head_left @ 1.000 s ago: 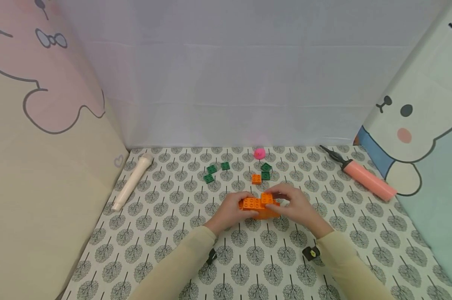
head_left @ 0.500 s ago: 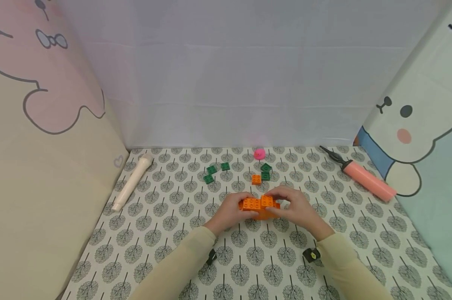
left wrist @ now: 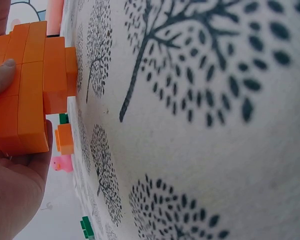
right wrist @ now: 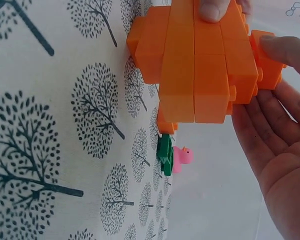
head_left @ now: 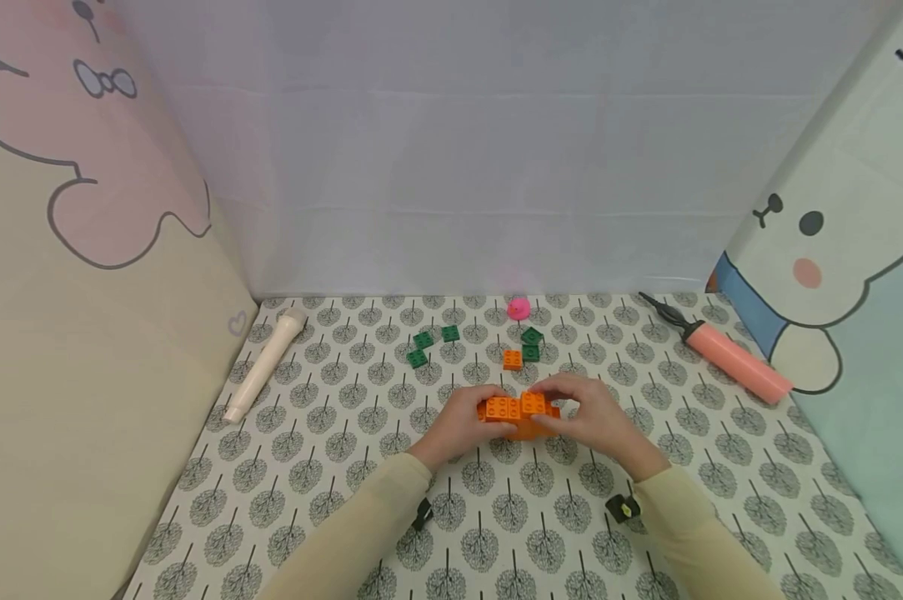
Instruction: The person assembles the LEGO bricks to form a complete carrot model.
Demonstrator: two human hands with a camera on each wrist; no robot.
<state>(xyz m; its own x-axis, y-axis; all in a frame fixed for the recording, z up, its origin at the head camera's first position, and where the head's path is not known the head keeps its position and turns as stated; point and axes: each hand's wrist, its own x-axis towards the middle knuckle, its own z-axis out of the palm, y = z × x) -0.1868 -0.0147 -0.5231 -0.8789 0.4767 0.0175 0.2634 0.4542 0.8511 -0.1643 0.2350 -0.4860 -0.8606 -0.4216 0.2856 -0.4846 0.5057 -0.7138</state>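
Observation:
A stack of joined orange toy building blocks [head_left: 528,427] stands on the cloth in the head view, several layers high and narrower at its base. My left hand [head_left: 463,422] grips its left end; in the left wrist view the thumb presses the stack's near face [left wrist: 27,90]. On top, toward the right end, is one orange block [head_left: 533,403]. My right hand [head_left: 584,411] pinches that block, thumb in front and fingers behind. The right wrist view shows the top block [right wrist: 268,60] under my right thumb, with studs visible below it. Whether it is fully seated, I cannot tell.
Beyond the stack lie a loose orange block [head_left: 512,359], two green blocks [head_left: 530,344] and a pink rubber duck [head_left: 519,309]. Several green blocks [head_left: 423,341] are farther left. A white stick-like object [head_left: 265,367] lies left, a pink hand pump [head_left: 736,358] right.
My right hand and the top orange block have come down slightly onto the stack since a second ago. The left hand keeps its grip in the same place.

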